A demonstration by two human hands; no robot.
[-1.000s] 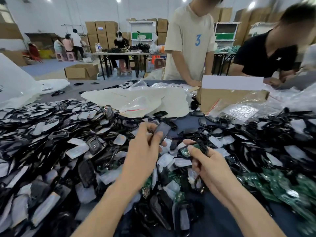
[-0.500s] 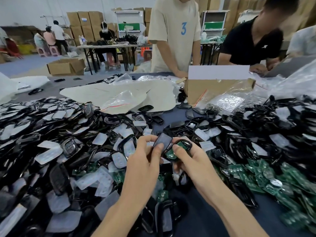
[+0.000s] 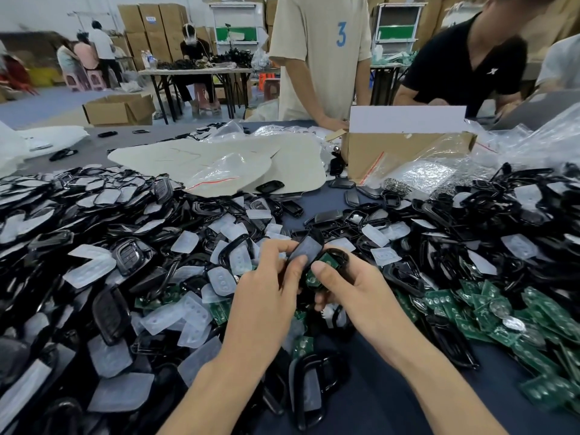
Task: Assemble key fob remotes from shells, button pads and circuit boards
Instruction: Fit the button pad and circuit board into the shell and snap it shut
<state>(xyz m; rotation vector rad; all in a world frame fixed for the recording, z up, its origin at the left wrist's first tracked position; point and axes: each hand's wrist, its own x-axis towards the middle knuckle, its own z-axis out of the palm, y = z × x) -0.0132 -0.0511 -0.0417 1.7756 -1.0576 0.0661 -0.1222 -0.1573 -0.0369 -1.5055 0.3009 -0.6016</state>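
Note:
My left hand (image 3: 266, 296) pinches a black shell half with a translucent button pad in it (image 3: 306, 251), tilted up between thumb and fingers. Touching it on the right, my right hand (image 3: 354, 293) grips a second black shell (image 3: 340, 257) that carries a green circuit board (image 3: 323, 266), my thumb pressing on the board. Both hands meet above the middle of the table. Loose black shells (image 3: 125, 259), translucent button pads (image 3: 185, 241) and green circuit boards (image 3: 489, 312) lie heaped all around.
An open cardboard box (image 3: 376, 152) and plastic bags (image 3: 226, 171) sit at the table's far side. Two people stand behind it, one in a beige shirt (image 3: 320, 58), one in black (image 3: 464, 67). Bare blue table (image 3: 370, 400) shows between my forearms.
My hands have come together: the right hand carried the shell with the board leftward to the shell half in my left hand, and the two parts now touch.

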